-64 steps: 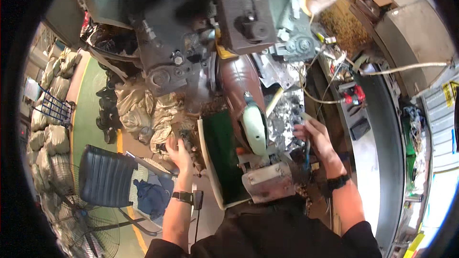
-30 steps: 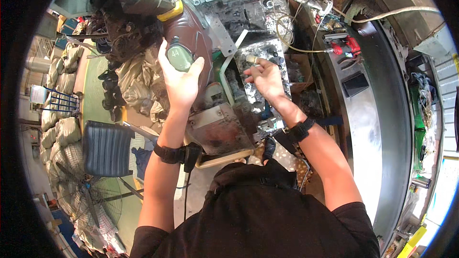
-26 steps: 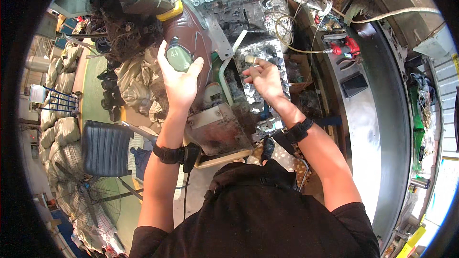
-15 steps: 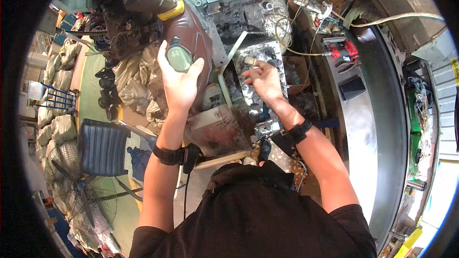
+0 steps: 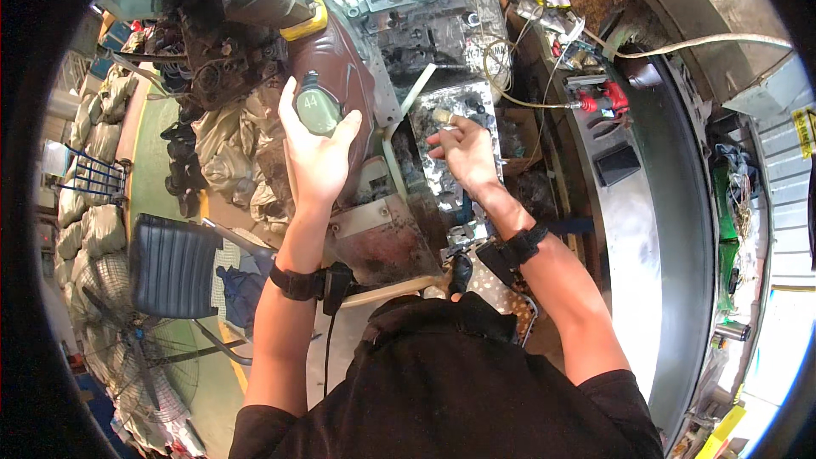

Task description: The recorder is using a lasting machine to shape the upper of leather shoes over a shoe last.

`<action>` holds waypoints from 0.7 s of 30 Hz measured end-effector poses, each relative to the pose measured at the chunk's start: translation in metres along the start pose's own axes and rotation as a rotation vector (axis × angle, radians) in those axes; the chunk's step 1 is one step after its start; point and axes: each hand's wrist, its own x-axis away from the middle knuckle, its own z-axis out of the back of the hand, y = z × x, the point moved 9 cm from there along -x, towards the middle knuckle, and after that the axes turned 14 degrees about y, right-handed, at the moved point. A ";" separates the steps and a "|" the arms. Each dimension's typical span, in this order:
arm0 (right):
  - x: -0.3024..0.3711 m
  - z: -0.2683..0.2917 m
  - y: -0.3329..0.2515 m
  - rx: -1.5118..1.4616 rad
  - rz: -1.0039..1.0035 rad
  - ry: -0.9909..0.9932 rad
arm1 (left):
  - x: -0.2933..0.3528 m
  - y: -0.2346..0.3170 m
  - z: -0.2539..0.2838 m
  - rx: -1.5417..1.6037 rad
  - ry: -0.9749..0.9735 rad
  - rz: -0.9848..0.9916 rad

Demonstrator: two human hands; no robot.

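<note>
My left hand is wrapped around a green rounded block with pale markings, which looks like the end of a shoe last; thumb and fingers lie along its two sides. Brown leather-like material lies just beyond and beside it, partly covered by my hand. My right hand hovers over a scuffed metal panel, fingers bent and apart, holding nothing I can make out. A small pale piece is at its index fingertip; whether it is worn on the finger or fixed to the panel cannot be told.
A machine head with a yellow pad stands above the brown material. To the right, a red-handled tool lies by a dark tray and a long belt. A black chair and pale sacks are at left.
The view has shifted slightly. My left hand keeps its grip on the green block, and my right hand stays over the metal panel with little visible change.
</note>
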 end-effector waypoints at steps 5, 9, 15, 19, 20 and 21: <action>0.001 0.002 -0.004 -0.006 0.043 0.007 | 0.000 0.001 0.001 -0.026 0.008 -0.016; 0.003 0.002 -0.002 -0.035 0.000 0.034 | 0.001 0.003 0.001 0.023 0.025 -0.046; 0.001 0.004 -0.003 0.001 0.026 0.022 | 0.002 0.002 -0.001 0.019 0.008 -0.025; 0.002 0.001 -0.003 -0.006 -0.004 0.001 | -0.001 -0.004 0.001 0.047 0.014 -0.022; 0.002 0.002 -0.006 -0.002 0.002 0.004 | -0.001 -0.004 0.000 0.055 0.015 -0.023; 0.002 0.004 -0.007 0.010 -0.007 0.019 | 0.001 -0.004 -0.001 0.098 0.015 -0.003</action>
